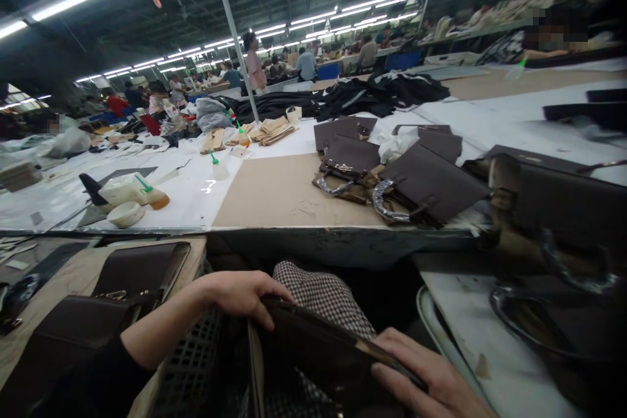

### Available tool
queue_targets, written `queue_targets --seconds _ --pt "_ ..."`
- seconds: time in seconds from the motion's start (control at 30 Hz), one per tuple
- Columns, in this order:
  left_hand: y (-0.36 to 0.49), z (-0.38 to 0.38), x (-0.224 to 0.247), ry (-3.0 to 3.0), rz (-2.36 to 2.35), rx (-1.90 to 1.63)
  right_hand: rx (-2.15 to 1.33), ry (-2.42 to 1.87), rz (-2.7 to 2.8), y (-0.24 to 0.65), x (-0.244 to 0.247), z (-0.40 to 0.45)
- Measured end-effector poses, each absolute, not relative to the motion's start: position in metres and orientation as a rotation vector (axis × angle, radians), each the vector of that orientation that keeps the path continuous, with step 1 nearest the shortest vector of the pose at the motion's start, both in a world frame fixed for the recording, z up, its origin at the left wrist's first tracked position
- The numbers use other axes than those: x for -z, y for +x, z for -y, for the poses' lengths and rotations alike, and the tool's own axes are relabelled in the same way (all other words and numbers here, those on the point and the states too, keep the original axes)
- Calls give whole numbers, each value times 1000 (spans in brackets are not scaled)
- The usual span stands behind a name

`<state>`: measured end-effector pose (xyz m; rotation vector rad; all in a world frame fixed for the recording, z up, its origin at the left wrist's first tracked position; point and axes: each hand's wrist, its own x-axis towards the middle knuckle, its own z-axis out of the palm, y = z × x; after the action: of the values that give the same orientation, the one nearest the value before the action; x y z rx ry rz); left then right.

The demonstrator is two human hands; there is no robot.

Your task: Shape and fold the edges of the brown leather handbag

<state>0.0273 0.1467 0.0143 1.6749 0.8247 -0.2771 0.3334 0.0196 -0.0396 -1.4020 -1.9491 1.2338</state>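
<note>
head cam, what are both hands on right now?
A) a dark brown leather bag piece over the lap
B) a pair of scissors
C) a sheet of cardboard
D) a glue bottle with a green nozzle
A: the left hand grips the upper edge of the dark brown bag piece and the right hand holds its lower right edge, above the checked trousers; the green-nozzle bottles stand untouched on the worktable.

bag panel [323,346] lies across your lap, left hand [240,294] on its left edge, right hand [431,379] on its right | finished bag [117,294] on the low surface [73,274] to your left | bags [421,183] ahead on the long surface [289,196], right of the cardboard sheet | glue bottle [151,194] far left
</note>
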Motion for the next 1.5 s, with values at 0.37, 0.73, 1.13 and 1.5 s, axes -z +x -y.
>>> queue_targets --seconds 0.37,0.73,1.13,1.5 --pt "24 -146 29 1240 -718 264 -1763 -1266 1512 351 67 -54" --pt "36 -164 28 1249 -776 280 -919 -1236 2018 346 63 -62" --pt "35 -163 29 1242 -798 248 -617 -1397 2179 337 59 -59" --pt "35 -157 29 1229 -844 212 -440 -1180 2076 334 76 -53"
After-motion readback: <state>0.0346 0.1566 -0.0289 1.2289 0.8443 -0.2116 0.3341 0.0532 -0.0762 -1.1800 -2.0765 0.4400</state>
